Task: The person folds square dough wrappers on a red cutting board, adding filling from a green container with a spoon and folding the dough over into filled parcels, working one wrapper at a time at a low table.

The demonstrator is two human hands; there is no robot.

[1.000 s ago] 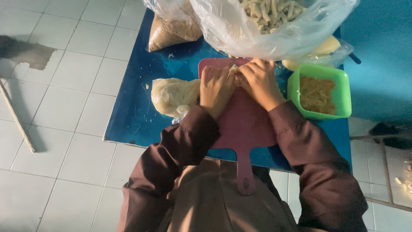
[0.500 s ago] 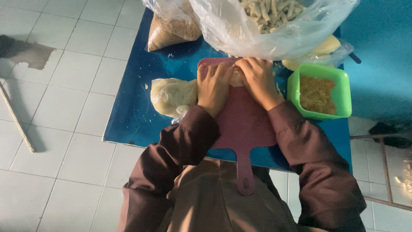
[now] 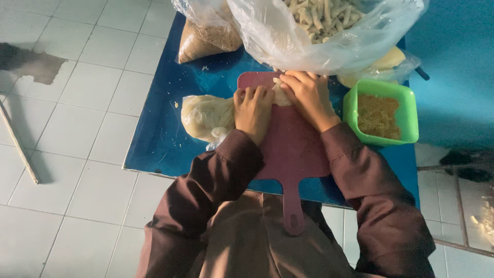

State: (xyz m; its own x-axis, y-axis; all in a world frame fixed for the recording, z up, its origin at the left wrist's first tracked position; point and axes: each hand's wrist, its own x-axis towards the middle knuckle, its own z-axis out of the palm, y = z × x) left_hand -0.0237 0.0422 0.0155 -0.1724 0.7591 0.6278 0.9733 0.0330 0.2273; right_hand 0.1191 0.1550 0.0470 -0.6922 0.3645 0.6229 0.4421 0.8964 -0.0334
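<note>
Pale tiled floor all round, with a blue table (image 3: pixel 170 139) set on it and seen from above. On the table, one dark pink cutting board (image 3: pixel 293 149), long axis running away from the body, its handle pointing back toward the person and overhanging the near table edge. At the far end of the board, one small pale piece of dough (image 3: pixel 281 96), lying crosswise, long axis left to right, pinned beneath both hands. Left hand (image 3: pixel 254 110) flat, fingers stretched forward, pressing down on the piece rather than closed about it. Right hand (image 3: pixel 309 98) likewise spread over it, fingers angled toward the left hand; no clenched grasp on either side. Just left of the board, touching the left wrist, one lump of pale dough in clear plastic (image 3: pixel 206 117). Just right, one green square tub (image 3: pixel 382 114) holding brown crumbs. Beyond the hands, one large clear bag of pale sticks (image 3: pixel 329 31) bulging over the board's far edge, crowding the fingertips. Far left corner, one smaller bag of brown crumbs (image 3: pixel 206 36). Behind the tub, another clear bag with a yellowish lump (image 3: pixel 388 61).
</note>
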